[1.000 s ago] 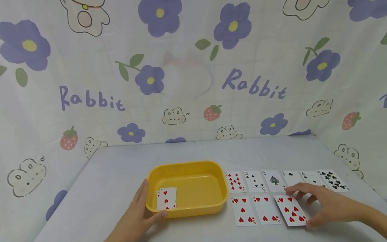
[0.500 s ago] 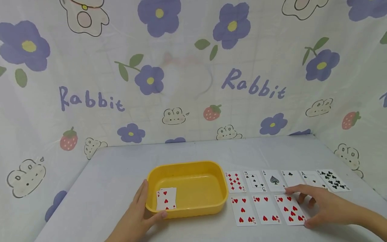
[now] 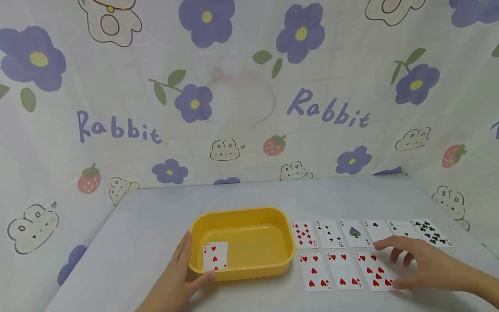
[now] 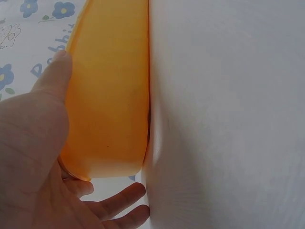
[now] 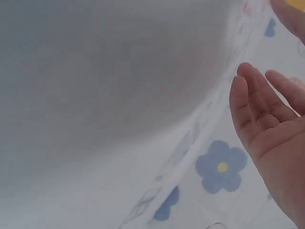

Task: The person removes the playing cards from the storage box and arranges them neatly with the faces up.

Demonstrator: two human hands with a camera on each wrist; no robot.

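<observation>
My left hand (image 3: 170, 274) holds the near left corner of a yellow plastic basin (image 3: 257, 271), thumb against the front wall and fingers along the left side. The left wrist view shows the thumb at the rim of the basin (image 4: 109, 90). Inside the basin lie overlapping heart playing cards (image 3: 214, 255), a three among them. My right hand (image 3: 434, 265) hovers with loosely bent fingers over the right edge of the seven of hearts (image 3: 376, 271), which lies flat. Left of it are the four of hearts (image 3: 343, 269) and the five of hearts (image 3: 313, 272).
Behind the hearts runs a row of cards: nine of diamonds (image 3: 304, 234), three of clubs (image 3: 328, 232), ace of spades (image 3: 354, 233), a two of clubs, another ace, and a many-pip club card (image 3: 432, 233). A patterned curtain (image 3: 249, 108) borders the white table (image 3: 163, 212).
The seven of hearts, tilted in my right hand a second ago, now lies flat beside the four. My right hand has let go and moved slightly right. The left hand stays put.
</observation>
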